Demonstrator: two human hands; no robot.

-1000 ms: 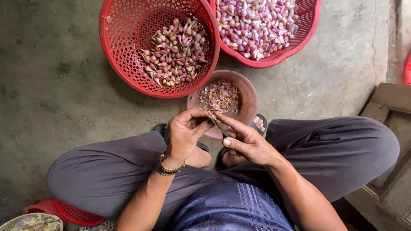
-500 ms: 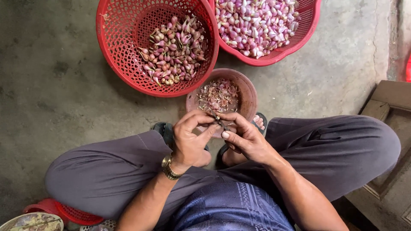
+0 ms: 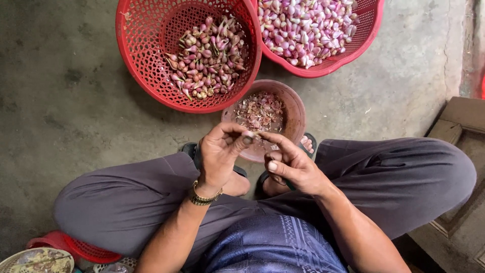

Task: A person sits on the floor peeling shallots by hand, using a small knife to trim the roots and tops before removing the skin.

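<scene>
We are sitting cross-legged on the concrete floor [image 3: 65, 101], looking down at our two hands; the left hand [image 3: 222, 154] is curling its fingers inward, thumb and fingertips pinching together around something small that we cannot make out, most likely a shallot; the right hand [image 3: 290, 164] is meeting it from the other side, forefinger stretched toward the left fingertips, thumb tucked below, and it is gripping a small thin tool or sliver whose kind we cannot tell; the two hands are touching at the fingertips, just above the near rim of a brown bowl [image 3: 295, 108]; that bowl is sitting on the floor between our knees and is holding a heap of papery pink and white peelings [image 3: 260, 111]; a gold bracelet [image 3: 203, 198] is circling the left wrist.

Beyond the bowl, a red mesh basket [image 3: 146, 55] is standing on the floor, touching the bowl's far rim, and is holding unpeeled shallots [image 3: 207, 58] with brownish skins and stalk ends; a second red basket [image 3: 353, 48] is sitting to its right, their rims pressing together, and it is full of peeled shallots [image 3: 303, 28], glossy and pale purple; a wooden step [image 3: 462, 126] is showing at the right edge; a low red stool [image 3: 76, 247] is peeking out beneath our left leg.
</scene>
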